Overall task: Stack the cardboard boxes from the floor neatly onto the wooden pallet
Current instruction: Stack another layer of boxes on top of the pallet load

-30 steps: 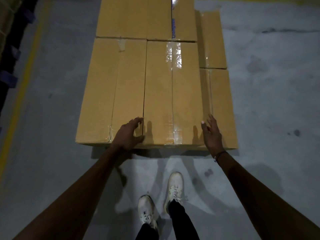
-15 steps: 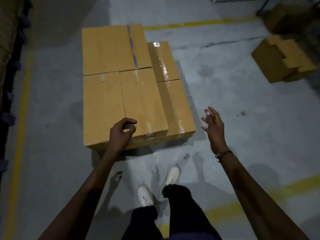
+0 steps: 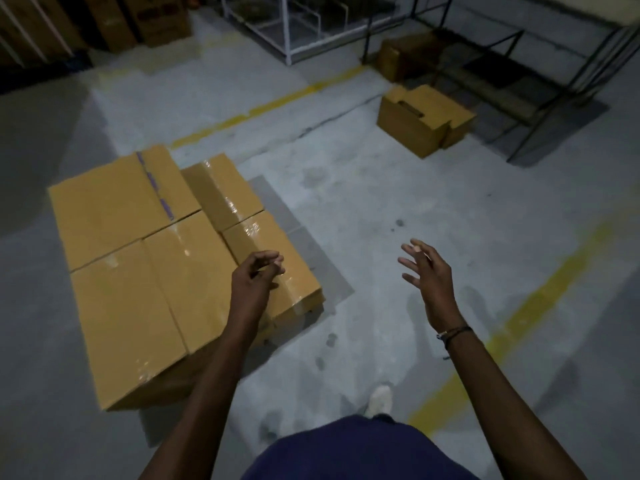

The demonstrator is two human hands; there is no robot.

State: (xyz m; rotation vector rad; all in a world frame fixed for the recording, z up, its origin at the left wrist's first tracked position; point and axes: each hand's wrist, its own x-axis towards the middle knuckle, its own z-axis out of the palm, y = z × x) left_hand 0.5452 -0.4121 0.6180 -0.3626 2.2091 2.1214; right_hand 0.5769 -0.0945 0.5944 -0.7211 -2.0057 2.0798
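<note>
A block of several taped cardboard boxes [image 3: 138, 265] stands at the left, packed edge to edge; the pallet beneath them is hidden. My left hand [image 3: 254, 284] hovers over the block's near right corner, fingers loosely curled, holding nothing. My right hand [image 3: 429, 275] is raised over bare floor to the right of the block, fingers spread and empty. Two more cardboard boxes [image 3: 420, 119] sit on the floor at the far right, one with a hand slot in its top.
A dark metal rack [image 3: 540, 81] stands behind the far boxes, with another box [image 3: 405, 57] under it. A white wire frame [image 3: 294, 32] is at the back centre, brown cartons [image 3: 149, 19] at the back left. Yellow lines [image 3: 512, 323] cross the grey concrete floor.
Both hands have come off the stacked boxes. The view has swung up and to the right, bringing the far boxes and rack into sight.
</note>
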